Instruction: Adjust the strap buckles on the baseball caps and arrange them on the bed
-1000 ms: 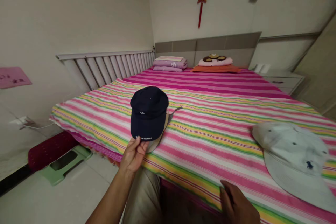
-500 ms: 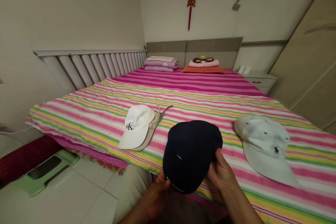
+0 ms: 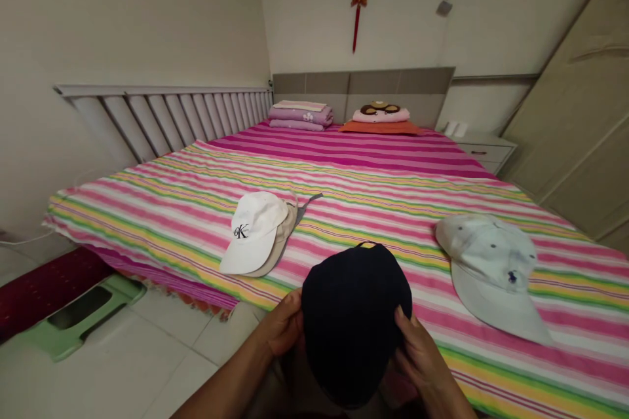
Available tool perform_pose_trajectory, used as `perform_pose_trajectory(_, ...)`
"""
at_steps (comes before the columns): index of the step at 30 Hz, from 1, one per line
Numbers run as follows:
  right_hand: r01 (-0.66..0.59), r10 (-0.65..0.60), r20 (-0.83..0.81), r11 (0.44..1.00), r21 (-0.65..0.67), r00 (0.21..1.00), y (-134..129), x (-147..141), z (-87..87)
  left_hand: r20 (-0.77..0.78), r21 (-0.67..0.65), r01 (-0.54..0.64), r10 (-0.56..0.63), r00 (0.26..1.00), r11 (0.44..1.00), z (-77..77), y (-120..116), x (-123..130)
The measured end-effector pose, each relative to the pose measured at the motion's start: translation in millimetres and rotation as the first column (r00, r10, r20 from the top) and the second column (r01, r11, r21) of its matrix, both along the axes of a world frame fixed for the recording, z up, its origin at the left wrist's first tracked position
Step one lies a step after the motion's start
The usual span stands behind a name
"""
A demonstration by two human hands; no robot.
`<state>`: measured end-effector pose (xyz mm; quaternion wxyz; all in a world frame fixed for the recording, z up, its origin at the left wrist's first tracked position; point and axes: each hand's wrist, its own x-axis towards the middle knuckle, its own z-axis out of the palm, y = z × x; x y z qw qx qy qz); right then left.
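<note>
A dark navy cap (image 3: 356, 321) is held above the near edge of the bed, close to my body. My left hand (image 3: 285, 324) grips its left side, fingers mostly tucked behind it. On the opposite side, my right hand (image 3: 417, 347) is closed on the cap with the thumb on the outside. To the left lies a white cap with black letters (image 3: 255, 236), overlapping a beige cap (image 3: 282, 245) with a grey strap. A pale cap with a small dark emblem (image 3: 496, 268) rests on the bed to the right.
A striped cover (image 3: 162, 209) spreads over the bed. Folded purple bedding (image 3: 301, 116) and a pink pillow (image 3: 381, 116) sit by the headboard (image 3: 363, 82). A green plastic stool (image 3: 83, 321) stands on the floor at left, near a white radiator (image 3: 171, 118).
The navy cap has come nearer my body and turned, so its small front mark no longer shows. My left hand has moved up from its lower edge to its left side.
</note>
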<state>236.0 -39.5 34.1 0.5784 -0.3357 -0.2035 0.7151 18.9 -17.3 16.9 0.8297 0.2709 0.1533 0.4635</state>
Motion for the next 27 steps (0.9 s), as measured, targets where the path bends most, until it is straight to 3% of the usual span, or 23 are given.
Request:
perform_pose_trajectory(3,0.014,-0.015,-0.037,1.0,-0.019,0.999,-5.1,5.0,-3.7,-0.041,0.041,0.016,-0.014,0.999,0.999,4.7,-0.6,2.9)
perform_pose_trajectory(13,-0.039,0.046,-0.153,0.998,0.049,0.987,-6.9,12.4,-2.1,0.094,0.039,0.101,-0.104,0.99,0.994,11.7,-0.4,7.8)
perform_pose_trajectory(20,-0.108,0.109,-0.109,0.994,0.018,0.988,-3.9,28.0,-25.1,0.106,0.063,0.018,-0.025,0.994,0.998,20.1,10.6,0.9)
perform_pose_trajectory(24,-0.18,0.179,-0.035,0.984,-0.013,0.983,-2.6,33.2,-34.6,0.122,-0.018,-0.053,0.055,0.991,0.998,22.8,15.0,-4.3)
perform_pose_trajectory(27,-0.176,0.175,-0.031,0.984,-0.028,0.984,-4.3,31.9,-34.4,0.136,-0.074,0.001,0.009,0.991,0.997,17.0,17.3,-9.5)
